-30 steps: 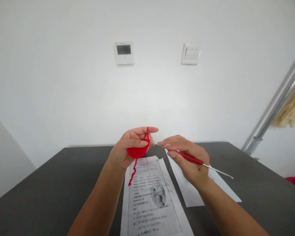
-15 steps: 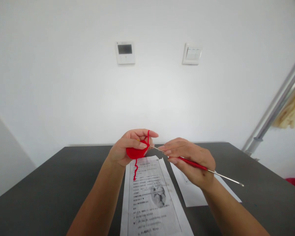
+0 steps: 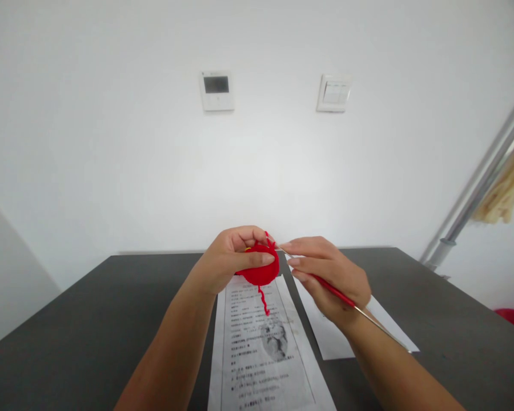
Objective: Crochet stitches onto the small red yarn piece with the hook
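Note:
Between the thumb and fingers of my left hand is a small round red crochet piece, its face turned toward me. A crinkled yarn tail dangles from its lower edge. A strand of red yarn runs up over my left index finger. My right hand grips a crochet hook by its red handle, pen-like, with the bare metal end pointing down to the right. The hook's tip meets the yarn at the upper right edge of the piece. A bit of yellow shows behind the piece, too small to make out.
A printed sheet with a dark picture lies under my hands on the dark table. Another white sheet lies to its right. On the wall are a thermostat-like panel and a switch. A metal pole stands at right.
The crochet piece has swung right and turned its round face toward me, its tail moving along. The hook has tilted more steeply, its tip rising to the yarn near my left index finger.

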Demonstrator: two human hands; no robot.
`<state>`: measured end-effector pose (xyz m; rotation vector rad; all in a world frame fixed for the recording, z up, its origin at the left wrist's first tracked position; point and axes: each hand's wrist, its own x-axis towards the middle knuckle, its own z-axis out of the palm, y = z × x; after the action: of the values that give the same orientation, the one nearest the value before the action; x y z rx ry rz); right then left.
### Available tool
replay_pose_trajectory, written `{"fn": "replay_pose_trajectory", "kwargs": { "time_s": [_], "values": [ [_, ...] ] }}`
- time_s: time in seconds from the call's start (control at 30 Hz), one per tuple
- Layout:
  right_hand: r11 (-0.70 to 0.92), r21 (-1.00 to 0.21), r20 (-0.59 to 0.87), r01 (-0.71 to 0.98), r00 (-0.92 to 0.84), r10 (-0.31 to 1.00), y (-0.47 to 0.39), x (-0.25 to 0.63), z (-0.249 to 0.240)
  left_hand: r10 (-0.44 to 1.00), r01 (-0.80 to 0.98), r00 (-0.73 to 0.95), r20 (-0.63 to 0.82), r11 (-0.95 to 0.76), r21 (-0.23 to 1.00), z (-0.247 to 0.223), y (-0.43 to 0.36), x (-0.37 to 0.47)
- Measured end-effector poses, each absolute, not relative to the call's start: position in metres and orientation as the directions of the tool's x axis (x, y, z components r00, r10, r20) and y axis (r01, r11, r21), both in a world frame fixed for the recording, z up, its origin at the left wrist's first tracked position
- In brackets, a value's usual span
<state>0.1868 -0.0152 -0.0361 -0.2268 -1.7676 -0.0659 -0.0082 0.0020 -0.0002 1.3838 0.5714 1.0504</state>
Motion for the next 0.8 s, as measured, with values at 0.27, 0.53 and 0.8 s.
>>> {"fn": "replay_pose_trajectory", "kwargs": {
  "time_s": [0.27, 0.53, 0.8],
  "values": [
    [0.971, -0.188, 0.951, 0.15, -0.218, 0.218, -0.013, 0.187, -0.031, 0.888, -0.161, 0.407, 0.215, -0.163, 0.974, -0.004, 0.001, -0.008],
    [0.92, -0.391, 0.916, 0.04, -0.083, 0.393, -0.008, 0.19, -0.034, 0.902, -0.173, 0.258, 0.346, -0.309, 0.935, -0.002, -0.002, -0.002],
    [0.849, -0.505, 0.862, -0.159, -0.142, 0.486, 0.0, 0.196, -0.036, 0.919, -0.148, 0.197, 0.343, -0.318, 0.937, 0.003, -0.009, 0.0]
  ]
}}
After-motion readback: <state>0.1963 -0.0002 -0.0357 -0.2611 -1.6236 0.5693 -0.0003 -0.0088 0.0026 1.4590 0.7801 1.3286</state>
